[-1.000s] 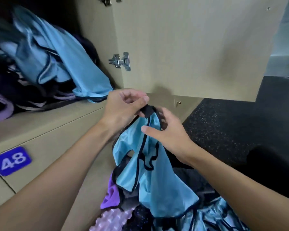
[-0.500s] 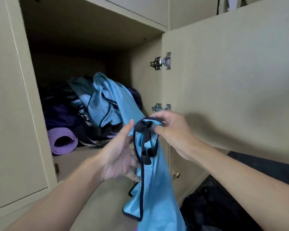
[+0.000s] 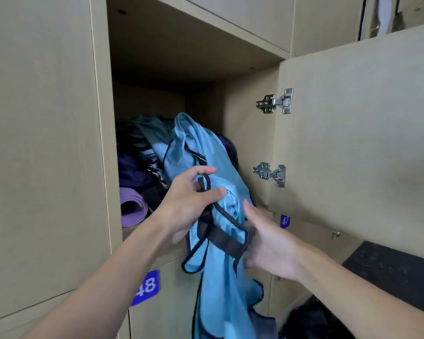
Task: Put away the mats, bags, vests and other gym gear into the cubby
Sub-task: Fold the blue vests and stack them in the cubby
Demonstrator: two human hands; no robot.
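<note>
A light blue vest (image 3: 220,285) with black trim hangs in front of the open cubby (image 3: 181,77). My left hand (image 3: 189,204) grips its upper part, thumb and fingers curled round the black strap at the cubby's mouth. My right hand (image 3: 269,245) is beside the vest on the right, fingers straight and touching the cloth near a black band. Inside the cubby lie another blue vest (image 3: 194,143), a rolled purple mat (image 3: 132,209) and dark gear (image 3: 132,172).
The cubby door (image 3: 357,133) stands open to the right on two metal hinges (image 3: 274,101). Blue number plates 48 (image 3: 146,287) and 47 (image 3: 285,220) mark the closed lockers below. Dark gear (image 3: 311,321) lies on the black floor (image 3: 397,272) at lower right.
The vest has gone from my right hand to my left, which now grips its strap at the cubby mouth. My right hand has let go and dropped beside the cloth.
</note>
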